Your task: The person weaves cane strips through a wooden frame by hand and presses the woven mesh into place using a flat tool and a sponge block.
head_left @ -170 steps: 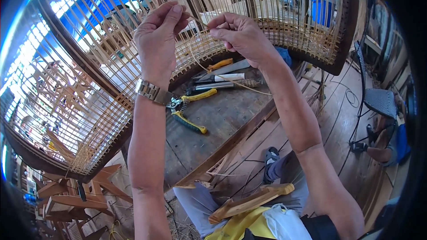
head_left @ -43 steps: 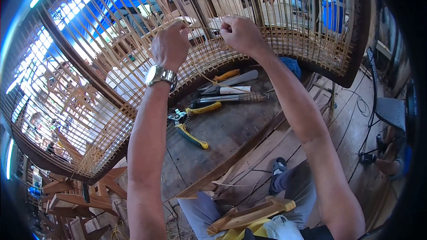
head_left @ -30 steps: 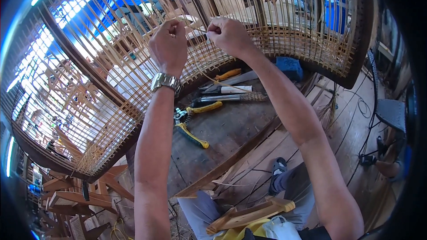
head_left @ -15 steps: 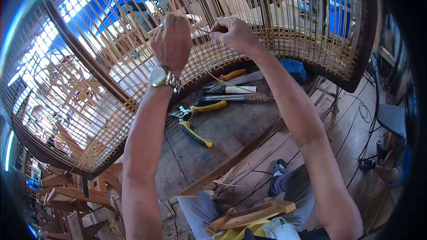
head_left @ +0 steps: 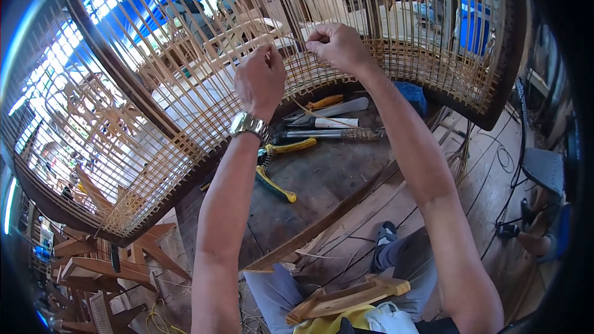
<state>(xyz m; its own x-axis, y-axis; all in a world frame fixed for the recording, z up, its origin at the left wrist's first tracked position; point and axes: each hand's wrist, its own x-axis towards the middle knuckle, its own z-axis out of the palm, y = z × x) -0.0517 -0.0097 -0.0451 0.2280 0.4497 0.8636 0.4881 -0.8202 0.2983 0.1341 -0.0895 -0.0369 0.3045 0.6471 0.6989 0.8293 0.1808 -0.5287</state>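
A curved woven cane panel in a dark wooden frame arches in front of me, its long upright canes crossed by a dense band of weave along the bottom. My left hand, wearing a metal wristwatch, is closed at the uprights near the centre; what its fingertips pinch is hidden. Just right of it, my right hand pinches a thin cane strand at the upper edge of the weave. A loose cane strand hangs from the weave over the tools.
On the dark worktop lie yellow-handled pruning shears, an orange-handled tool, a white-handled tool and a metal rod-like tool. A blue block sits by the frame. Wooden chair parts stand at lower left; another person's leg shows at right.
My left hand has come down and right, closer to my right hand, and its forearm now covers part of the shears. My right hand has shifted slightly right, still pinching.
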